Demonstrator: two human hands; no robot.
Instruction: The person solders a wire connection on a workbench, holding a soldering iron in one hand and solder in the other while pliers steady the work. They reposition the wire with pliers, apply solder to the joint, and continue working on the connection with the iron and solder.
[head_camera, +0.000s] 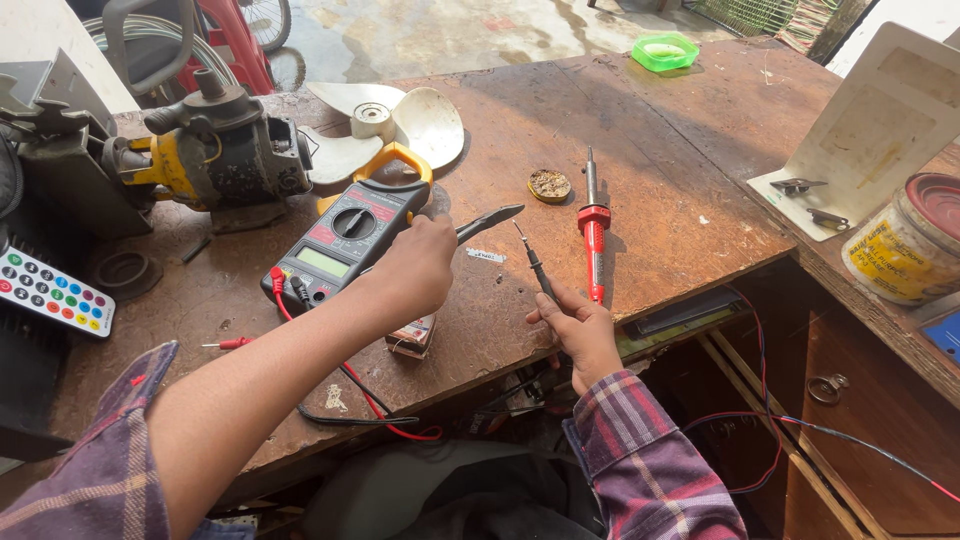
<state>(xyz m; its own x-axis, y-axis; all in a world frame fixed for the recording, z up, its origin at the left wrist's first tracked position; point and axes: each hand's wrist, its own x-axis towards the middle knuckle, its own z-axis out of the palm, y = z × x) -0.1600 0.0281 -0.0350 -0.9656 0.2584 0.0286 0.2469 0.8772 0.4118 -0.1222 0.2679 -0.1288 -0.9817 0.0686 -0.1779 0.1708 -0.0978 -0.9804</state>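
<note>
My left hand (410, 275) is closed around dark long-nose pliers (490, 220), whose jaws stick out to the right over the wooden workbench (660, 230). Just left of that hand lies a black clamp meter (345, 240) with a yellow jaw and red and black leads. My right hand (580, 330), at the bench's front edge, grips a thin black test probe (535, 265) with its tip pointing up towards the pliers' jaws. A red-handled soldering iron (593, 225) lies on the bench beside the probe. Under my left wrist sits a small box (412, 335).
A yellow and black motor (215, 150) and a white fan blade (390, 125) stand at the back left. A remote control (50, 290) lies far left, a round tin (549, 185) mid-bench, a green lid (665, 50) at the back. A paint can (905, 240) and white panel (880, 120) are right.
</note>
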